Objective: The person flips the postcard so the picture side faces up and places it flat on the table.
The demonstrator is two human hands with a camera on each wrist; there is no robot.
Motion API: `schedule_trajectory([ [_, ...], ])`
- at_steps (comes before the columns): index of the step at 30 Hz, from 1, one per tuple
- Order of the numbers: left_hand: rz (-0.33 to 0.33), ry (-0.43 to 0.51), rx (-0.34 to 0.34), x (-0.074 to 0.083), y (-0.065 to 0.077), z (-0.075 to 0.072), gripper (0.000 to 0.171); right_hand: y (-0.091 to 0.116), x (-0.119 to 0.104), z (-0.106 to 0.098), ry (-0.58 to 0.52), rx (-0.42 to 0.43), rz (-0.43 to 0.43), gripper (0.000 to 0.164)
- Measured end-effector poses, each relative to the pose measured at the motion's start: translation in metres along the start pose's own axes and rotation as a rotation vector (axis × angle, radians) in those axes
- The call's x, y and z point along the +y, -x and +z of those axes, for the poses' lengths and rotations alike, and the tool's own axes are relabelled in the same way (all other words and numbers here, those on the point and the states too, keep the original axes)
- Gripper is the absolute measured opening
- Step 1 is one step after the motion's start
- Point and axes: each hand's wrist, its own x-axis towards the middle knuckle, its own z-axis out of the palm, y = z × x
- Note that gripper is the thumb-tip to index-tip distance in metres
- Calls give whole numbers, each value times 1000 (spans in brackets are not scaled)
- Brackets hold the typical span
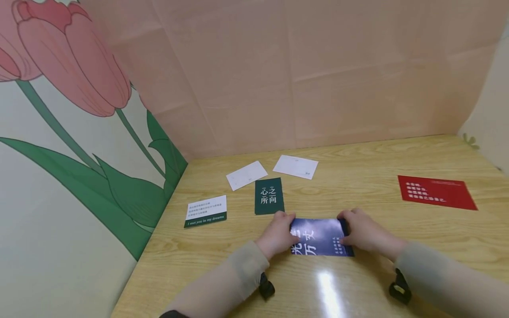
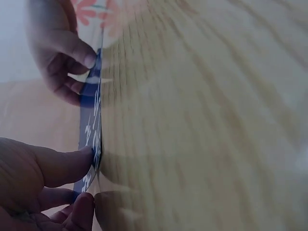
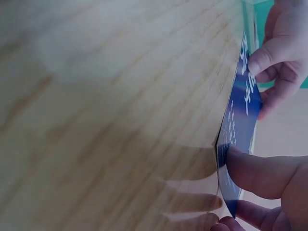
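A dark blue card (image 1: 322,237) with white Chinese characters lies lengthwise between both hands, low over the table in front of the body. My left hand (image 1: 280,234) pinches its left end, thumb on the printed face and fingers beneath. At the other end, my right hand (image 1: 363,232) grips it the same way. The left wrist view has the card (image 2: 90,118) edge-on, close along the wood. In the right wrist view the right thumb (image 3: 260,175) presses the face of the card (image 3: 243,113), which bends slightly near that end.
A dark green card (image 1: 269,196) lies just beyond the left hand, with a white-and-green card (image 1: 205,211) farther left. Behind are two white cards, one left (image 1: 246,175) and one right (image 1: 296,166). A red card (image 1: 437,192) lies far right on the wooden table (image 1: 358,176).
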Motion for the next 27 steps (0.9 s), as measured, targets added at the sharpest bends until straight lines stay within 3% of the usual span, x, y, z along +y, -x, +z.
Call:
schedule_trajectory([
  [10,-32,4,14,2,2,0,67,-1,0,-1,61,-10,8,64],
  [15,16,-24,7,3,4,-2,50,1,1,0,125,15,-20,62],
  [20,105,-151,-23,1,4,-3,40,4,2,1,333,21,-266,56],
  [24,161,-245,-36,0,3,-3,39,7,3,-1,402,-108,-480,50],
  [27,190,-295,-40,0,4,-3,38,10,5,-1,389,-186,-523,48],
])
